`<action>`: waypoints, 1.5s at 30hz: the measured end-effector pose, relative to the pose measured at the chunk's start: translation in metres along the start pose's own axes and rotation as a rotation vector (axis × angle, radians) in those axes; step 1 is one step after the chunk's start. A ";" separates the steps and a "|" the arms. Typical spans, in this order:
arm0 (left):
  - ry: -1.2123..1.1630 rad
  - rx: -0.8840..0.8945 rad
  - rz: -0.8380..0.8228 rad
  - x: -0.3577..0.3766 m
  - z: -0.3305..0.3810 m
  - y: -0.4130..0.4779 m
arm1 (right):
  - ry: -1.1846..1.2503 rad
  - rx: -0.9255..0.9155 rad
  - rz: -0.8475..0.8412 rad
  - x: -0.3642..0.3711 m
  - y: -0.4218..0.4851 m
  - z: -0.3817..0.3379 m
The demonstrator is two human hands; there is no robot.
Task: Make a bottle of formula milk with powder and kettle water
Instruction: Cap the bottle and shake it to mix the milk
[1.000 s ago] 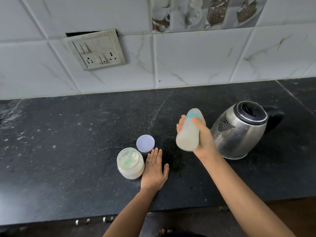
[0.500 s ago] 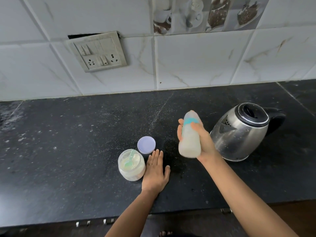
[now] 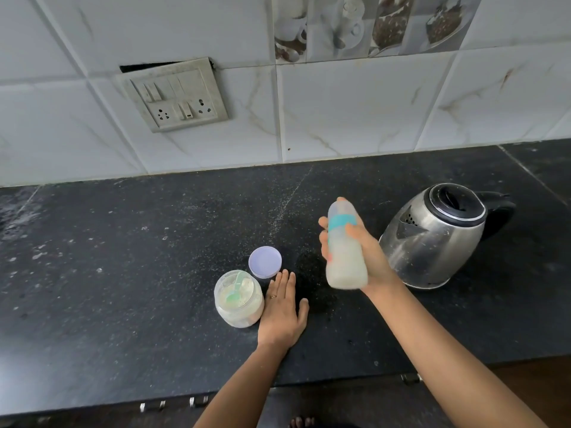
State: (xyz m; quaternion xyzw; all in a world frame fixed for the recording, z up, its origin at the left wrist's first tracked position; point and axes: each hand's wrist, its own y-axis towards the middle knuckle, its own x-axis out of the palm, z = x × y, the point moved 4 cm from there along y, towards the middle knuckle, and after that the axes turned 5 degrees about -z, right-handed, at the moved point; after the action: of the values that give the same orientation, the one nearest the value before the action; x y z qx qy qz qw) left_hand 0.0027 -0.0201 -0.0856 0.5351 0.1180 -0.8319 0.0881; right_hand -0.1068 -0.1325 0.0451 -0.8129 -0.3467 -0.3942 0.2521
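Note:
My right hand (image 3: 363, 254) grips a capped baby bottle (image 3: 344, 257) with a teal ring, holding it in the air above the black counter (image 3: 123, 273); the bottle holds whitish milk and looks blurred. My left hand (image 3: 282, 310) lies flat on the counter, fingers straight, just right of the open powder jar (image 3: 239, 299), which has a green scoop inside. The jar's lilac lid (image 3: 265, 266) lies behind it. A steel kettle (image 3: 432, 239) with a black lid stands to the right of the bottle.
A tiled wall (image 3: 355, 112) rises behind the counter, with a switch and socket plate (image 3: 176, 97) at the left. The counter's front edge (image 3: 185, 403) runs along the bottom. Specks and powder dust the counter surface.
The bottle in my right hand has shifted and tilted slightly between frames, blurred as if shaken. My left hand stays flat on the counter.

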 end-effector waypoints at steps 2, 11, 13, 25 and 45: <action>-0.002 -0.002 -0.001 0.001 0.000 0.000 | 0.158 0.006 0.022 -0.006 -0.001 0.001; -0.002 -0.002 -0.006 0.001 0.000 0.000 | 0.245 -0.007 0.089 -0.007 -0.004 0.002; -0.004 -0.002 -0.002 0.001 0.000 0.000 | 0.106 0.029 0.040 -0.006 -0.006 0.002; 0.001 -0.008 -0.009 0.003 -0.001 0.001 | 0.206 -0.014 -0.043 0.002 -0.005 -0.004; 0.009 0.017 -0.004 0.002 -0.001 0.000 | 0.147 -0.099 0.268 0.007 -0.015 0.020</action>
State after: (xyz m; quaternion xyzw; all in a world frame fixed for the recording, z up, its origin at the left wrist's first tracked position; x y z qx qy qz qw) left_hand 0.0025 -0.0195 -0.0873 0.5393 0.1125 -0.8306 0.0815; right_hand -0.1058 -0.1074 0.0416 -0.8323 -0.1957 -0.4322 0.2867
